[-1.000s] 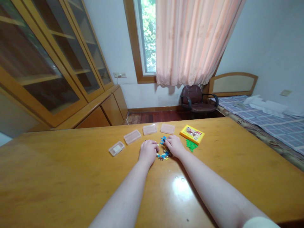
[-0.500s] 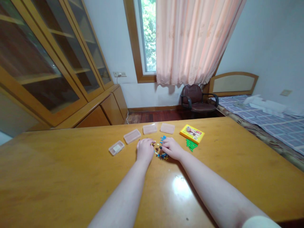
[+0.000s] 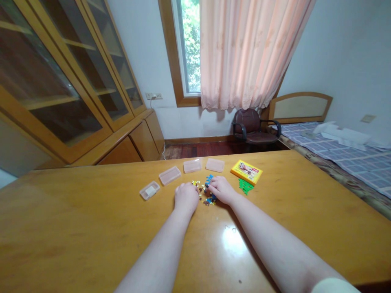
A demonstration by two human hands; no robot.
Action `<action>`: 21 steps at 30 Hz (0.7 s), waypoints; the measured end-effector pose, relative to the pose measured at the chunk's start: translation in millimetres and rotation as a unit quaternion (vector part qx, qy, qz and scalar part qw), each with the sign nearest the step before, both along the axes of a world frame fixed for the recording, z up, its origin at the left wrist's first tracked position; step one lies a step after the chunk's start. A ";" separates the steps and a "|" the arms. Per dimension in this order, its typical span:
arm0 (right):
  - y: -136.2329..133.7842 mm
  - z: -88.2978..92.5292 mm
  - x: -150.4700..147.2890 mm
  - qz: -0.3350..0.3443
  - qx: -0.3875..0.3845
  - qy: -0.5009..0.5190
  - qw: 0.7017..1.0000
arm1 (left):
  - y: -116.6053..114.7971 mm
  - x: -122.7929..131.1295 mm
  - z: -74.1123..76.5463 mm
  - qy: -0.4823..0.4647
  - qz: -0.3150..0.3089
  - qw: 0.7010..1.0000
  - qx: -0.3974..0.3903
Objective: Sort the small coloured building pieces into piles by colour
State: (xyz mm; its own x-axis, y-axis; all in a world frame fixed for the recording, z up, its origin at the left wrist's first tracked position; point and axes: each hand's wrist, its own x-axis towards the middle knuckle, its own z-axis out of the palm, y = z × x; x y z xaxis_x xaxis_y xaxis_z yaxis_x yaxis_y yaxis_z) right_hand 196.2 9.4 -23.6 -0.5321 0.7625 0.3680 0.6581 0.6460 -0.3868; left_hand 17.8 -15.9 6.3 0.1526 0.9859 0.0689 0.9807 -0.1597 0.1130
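Note:
Small mixed building-block pieces in blue, yellow, brown and cream lie loose on the table between my hands. My left hand rests at their left edge, its fingers curled under toward the pieces; what they hold, if anything, is hidden. On the other side, my right hand bends over the pile with thumb and fingers drawn together among blue pieces, too small to tell what is gripped. Just beyond it sits a cluster of blue pieces. Yellow pieces lie at the left fingertips.
Clear plastic boxes stand in an arc behind the pieces, the leftmost box holding something white. To the right are a yellow box with a picture and a group of green pieces. The wooden table reaches toward a chair and bed.
My left hand has drawn slightly toward me and curled its fingers more, uncovering yellow pieces. My right hand has shifted a little, still over the pile.

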 end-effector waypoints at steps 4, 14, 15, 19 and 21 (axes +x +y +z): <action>2.0 -1.3 1.2 -0.077 -0.007 0.007 0.997 | 5.1 -2.2 -9.4 -0.034 -0.042 0.999 -0.002; 3.8 -3.9 4.8 -0.149 -0.028 0.021 0.988 | 8.4 -1.1 -14.8 -0.132 -0.075 0.988 0.025; 3.1 -4.3 4.0 -0.141 -0.025 0.017 0.990 | 8.9 -2.1 -14.9 -0.128 -0.059 0.990 0.028; 0.5 -7.8 -0.1 -0.084 -0.011 0.000 0.996 | 9.6 -3.7 -19.8 -0.096 -0.059 0.993 0.025; 0.3 -9.5 -1.1 -0.067 -0.011 -0.002 0.998 | 9.4 -2.9 -23.6 -0.078 -0.077 0.994 0.018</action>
